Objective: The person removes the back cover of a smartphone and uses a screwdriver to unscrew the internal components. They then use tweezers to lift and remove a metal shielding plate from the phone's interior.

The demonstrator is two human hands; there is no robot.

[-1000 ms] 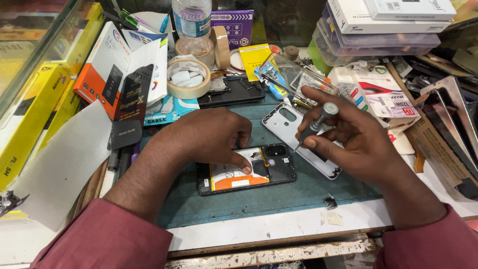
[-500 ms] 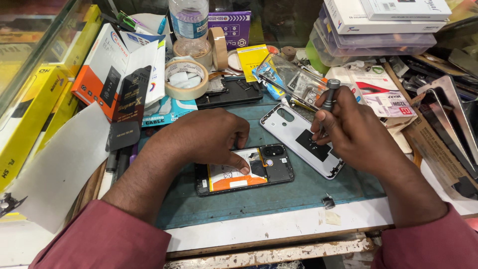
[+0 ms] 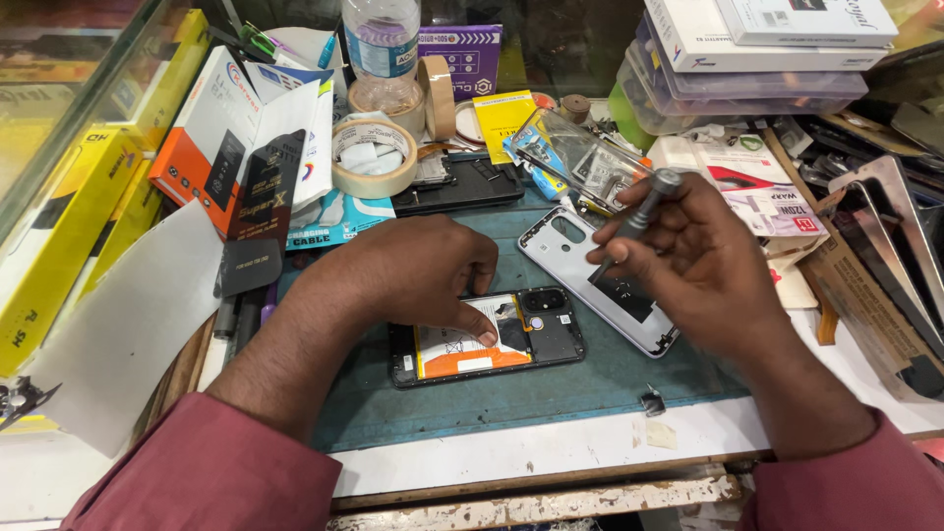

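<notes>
An opened phone [image 3: 511, 339] with its orange-and-white battery showing lies flat on the green work mat [image 3: 551, 393]. My left hand [image 3: 413, 275] rests on top of it, fingertips pressing on the battery. My right hand [image 3: 698, 261] holds a small grey screwdriver [image 3: 637, 216] raised above the phone's white back cover [image 3: 600, 285], which lies to the right of the phone. The screwdriver tip points down towards the cover.
A tape roll [image 3: 372, 157], a water bottle [image 3: 382, 49], a black phone [image 3: 457, 187], a clear case [image 3: 575, 157] and stacked boxes [image 3: 757, 49] crowd the back. Yellow and orange packages [image 3: 108, 197] line the left. A small dark part [image 3: 652, 400] lies on the mat's front edge.
My right hand has lifted the screwdriver and moved it up and right, away from the open phone, over the back cover. My left hand stays on the battery.
</notes>
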